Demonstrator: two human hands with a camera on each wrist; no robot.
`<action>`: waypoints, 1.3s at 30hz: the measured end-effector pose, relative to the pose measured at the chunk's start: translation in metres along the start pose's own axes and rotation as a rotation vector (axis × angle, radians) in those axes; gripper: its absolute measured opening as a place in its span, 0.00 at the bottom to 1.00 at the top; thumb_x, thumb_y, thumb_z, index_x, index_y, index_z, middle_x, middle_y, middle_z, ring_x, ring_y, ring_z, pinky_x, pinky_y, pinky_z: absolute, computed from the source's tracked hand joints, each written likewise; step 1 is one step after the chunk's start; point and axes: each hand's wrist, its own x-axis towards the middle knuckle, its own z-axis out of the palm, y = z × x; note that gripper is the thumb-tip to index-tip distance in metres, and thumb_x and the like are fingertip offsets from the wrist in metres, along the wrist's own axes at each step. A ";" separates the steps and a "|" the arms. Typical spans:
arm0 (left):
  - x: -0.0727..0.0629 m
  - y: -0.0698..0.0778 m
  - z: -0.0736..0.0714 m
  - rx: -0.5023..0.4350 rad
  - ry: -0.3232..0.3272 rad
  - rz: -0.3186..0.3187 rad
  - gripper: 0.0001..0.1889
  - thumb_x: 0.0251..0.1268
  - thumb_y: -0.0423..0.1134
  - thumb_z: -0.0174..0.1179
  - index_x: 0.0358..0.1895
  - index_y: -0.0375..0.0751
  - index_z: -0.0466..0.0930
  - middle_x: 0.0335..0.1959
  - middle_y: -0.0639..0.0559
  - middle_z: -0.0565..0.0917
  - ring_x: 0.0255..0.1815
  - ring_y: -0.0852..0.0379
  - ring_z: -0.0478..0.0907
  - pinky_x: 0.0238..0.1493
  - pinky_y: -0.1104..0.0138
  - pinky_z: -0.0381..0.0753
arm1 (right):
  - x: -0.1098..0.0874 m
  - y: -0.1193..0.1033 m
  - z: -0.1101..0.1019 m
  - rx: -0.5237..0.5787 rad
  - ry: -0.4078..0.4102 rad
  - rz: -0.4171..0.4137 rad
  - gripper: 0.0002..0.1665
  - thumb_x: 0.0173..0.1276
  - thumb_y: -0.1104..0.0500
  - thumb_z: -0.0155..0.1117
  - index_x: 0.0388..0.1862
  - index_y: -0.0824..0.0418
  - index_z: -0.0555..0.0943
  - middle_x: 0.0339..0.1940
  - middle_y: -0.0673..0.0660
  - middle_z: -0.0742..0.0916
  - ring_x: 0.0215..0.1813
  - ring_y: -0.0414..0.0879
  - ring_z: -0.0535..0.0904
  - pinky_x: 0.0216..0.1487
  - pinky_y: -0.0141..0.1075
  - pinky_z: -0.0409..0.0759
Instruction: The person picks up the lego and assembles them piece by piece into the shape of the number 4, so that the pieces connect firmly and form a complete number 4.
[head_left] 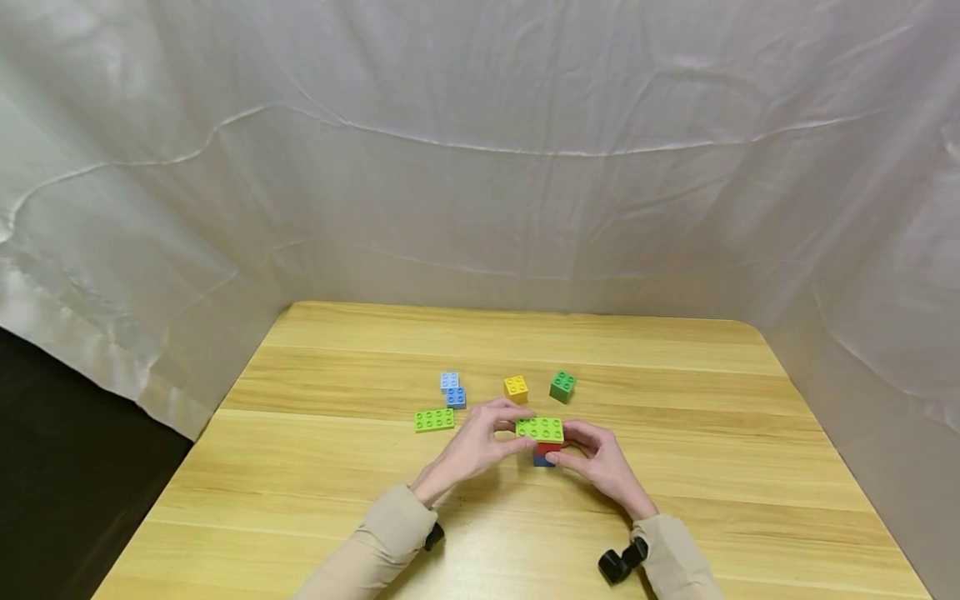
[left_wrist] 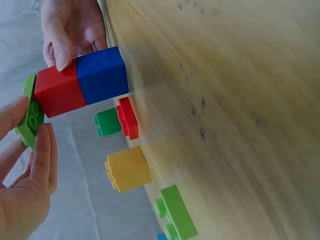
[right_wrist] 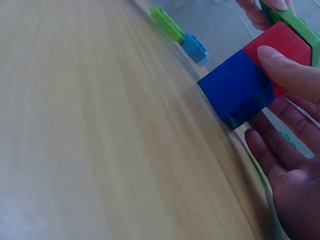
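A blue brick and a red brick are joined in a short stack, the red one on top. Across the red brick lies a light green plate with studs facing up, overhanging to the left. My left hand pinches the overhanging end of this plate between thumb and fingers. From the right, my right hand grips the stack, its thumb pressed on the red brick near the blue one. The blue brick's base is close over the tabletop.
Behind the hands stand a yellow brick and a green brick. A flat red piece shows near the green one. To the left lie a second light green plate, a blue brick and a light blue brick.
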 end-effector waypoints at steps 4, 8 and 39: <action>0.001 0.001 0.000 0.013 -0.007 -0.002 0.21 0.64 0.38 0.69 0.60 0.35 0.82 0.52 0.45 0.84 0.47 0.52 0.82 0.57 0.60 0.87 | 0.000 0.001 0.000 -0.007 -0.001 -0.011 0.24 0.62 0.63 0.74 0.57 0.67 0.81 0.53 0.61 0.88 0.53 0.33 0.83 0.59 0.24 0.81; 0.001 0.001 -0.001 0.020 -0.017 0.007 0.21 0.65 0.37 0.68 0.59 0.35 0.82 0.50 0.45 0.84 0.44 0.54 0.82 0.54 0.60 0.88 | -0.001 -0.002 0.000 0.007 0.002 -0.034 0.26 0.63 0.65 0.73 0.59 0.69 0.79 0.56 0.68 0.86 0.55 0.30 0.82 0.61 0.22 0.80; 0.003 0.000 -0.003 0.045 -0.054 -0.024 0.21 0.65 0.39 0.68 0.60 0.37 0.82 0.44 0.49 0.82 0.43 0.59 0.80 0.53 0.64 0.87 | 0.004 -0.008 0.001 0.166 0.036 -0.259 0.18 0.66 0.75 0.64 0.55 0.79 0.78 0.53 0.45 0.87 0.56 0.36 0.83 0.60 0.26 0.82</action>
